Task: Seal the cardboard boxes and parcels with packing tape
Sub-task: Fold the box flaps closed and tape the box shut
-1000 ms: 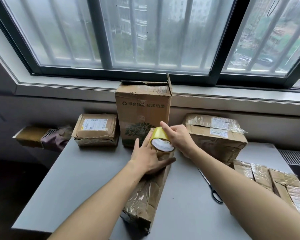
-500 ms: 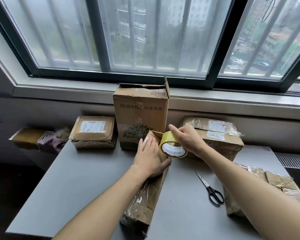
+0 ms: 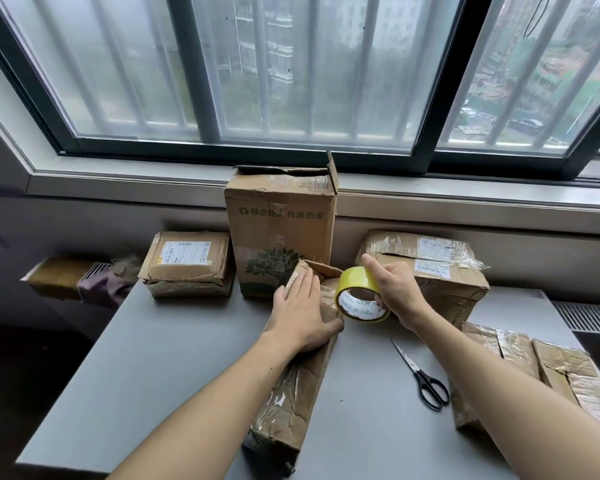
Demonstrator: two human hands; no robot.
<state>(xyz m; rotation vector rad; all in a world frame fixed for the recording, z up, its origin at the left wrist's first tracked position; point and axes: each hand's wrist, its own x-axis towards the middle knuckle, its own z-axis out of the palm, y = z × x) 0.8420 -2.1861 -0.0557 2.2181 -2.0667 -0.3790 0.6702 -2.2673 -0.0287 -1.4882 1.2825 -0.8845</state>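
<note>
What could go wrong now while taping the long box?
The right hand holds the tape roll beside the long box, so the strip might land crooked. The left hand presses flat near the raised end flap; it might spring open. The scissors lie near the right forearm and might get knocked.

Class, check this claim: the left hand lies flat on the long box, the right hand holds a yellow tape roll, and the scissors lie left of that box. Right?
No. The head view shows the scissors lying right of the long box, not left. The left hand does lie flat on it; the right hand holds the tape roll.
</note>
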